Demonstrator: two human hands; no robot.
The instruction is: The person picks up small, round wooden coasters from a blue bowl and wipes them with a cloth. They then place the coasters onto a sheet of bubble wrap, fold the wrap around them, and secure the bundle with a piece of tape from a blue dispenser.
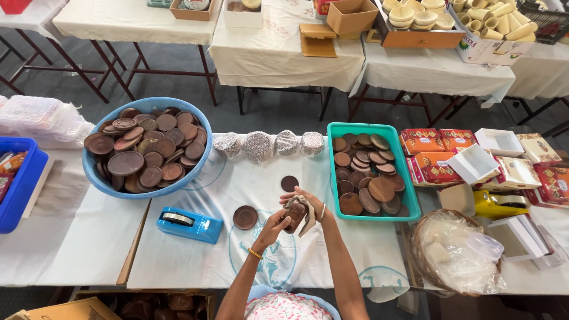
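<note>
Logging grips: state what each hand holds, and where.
Both hands, left hand and right hand, grip a small round brown wooden piece with a beige cloth; exact hold points unclear.

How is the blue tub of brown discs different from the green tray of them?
The blue tub is round and deep; the green tray is rectangular and shallower. The tub sits left of the person's hands, the tray to their right, nearer the right hand. The tub's discs are heaped to its rim, while the tray's lie lower. Both hold brown round discs of mixed sizes and rest on white-covered tables.
</note>
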